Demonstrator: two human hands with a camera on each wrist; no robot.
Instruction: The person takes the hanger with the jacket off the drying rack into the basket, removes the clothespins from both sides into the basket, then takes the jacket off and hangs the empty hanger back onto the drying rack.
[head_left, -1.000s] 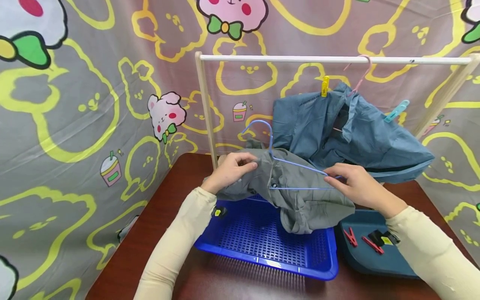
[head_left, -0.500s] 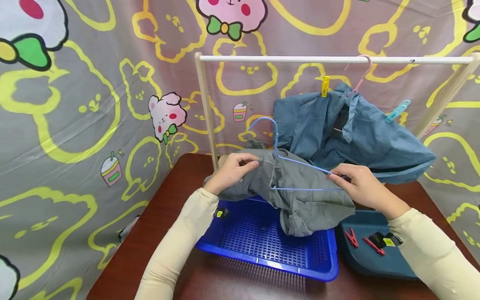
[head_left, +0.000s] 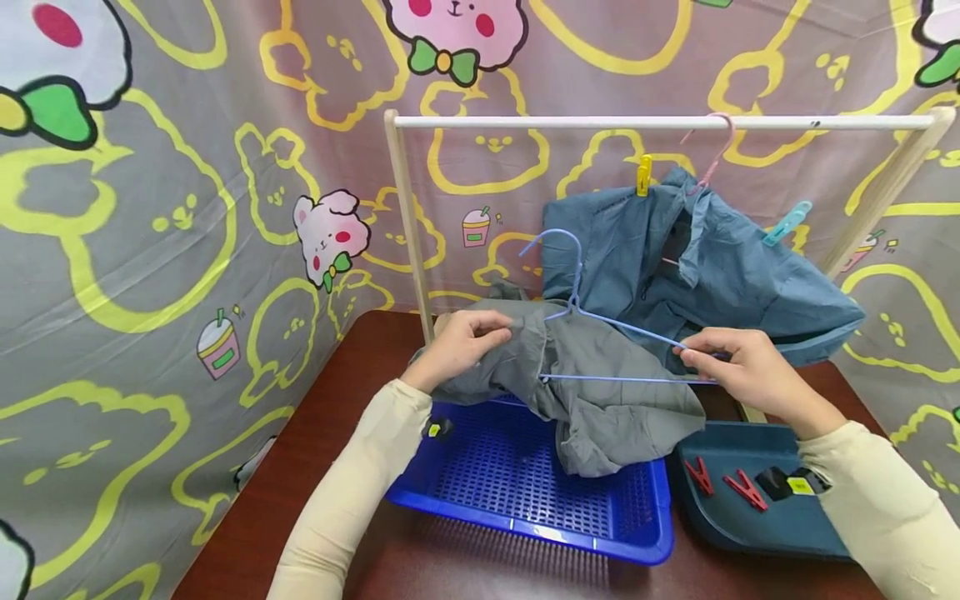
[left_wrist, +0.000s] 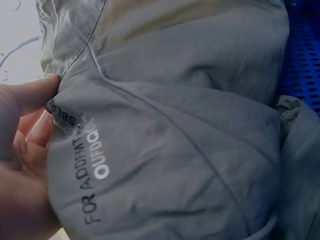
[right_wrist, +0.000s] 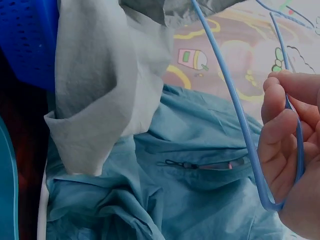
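Observation:
My left hand [head_left: 463, 346] pinches the edge of a grey jacket [head_left: 611, 358] between thumb and fingers. Dark and white lettering runs beside that grip on the jacket [left_wrist: 170, 165] in the left wrist view. Held by one corner, a blue clothes hanger [head_left: 633, 327] is pinched in my right hand [head_left: 738, 367]. Its hook points up, and its left end goes in under the cloth at the jacket's opening. The right wrist view shows the hanger [right_wrist: 227, 82] bending round at the right fingers, with a sleeve-like end of the jacket hanging to the left.
Below the jacket stands a blue perforated basket [head_left: 525, 527]. To its right, a dark teal tray [head_left: 780, 527] holds red clothespins [head_left: 746, 490]. Behind, a blue jacket [head_left: 600, 250] hangs by a pink hanger [head_left: 722, 158] from a white rail [head_left: 525, 122], with yellow and turquoise clothespins on it.
My right hand has moved to the right with the hanger, whose hook has shifted right and slightly up. More of its shoulder now shows outside the jacket. The left hand has stayed about still.

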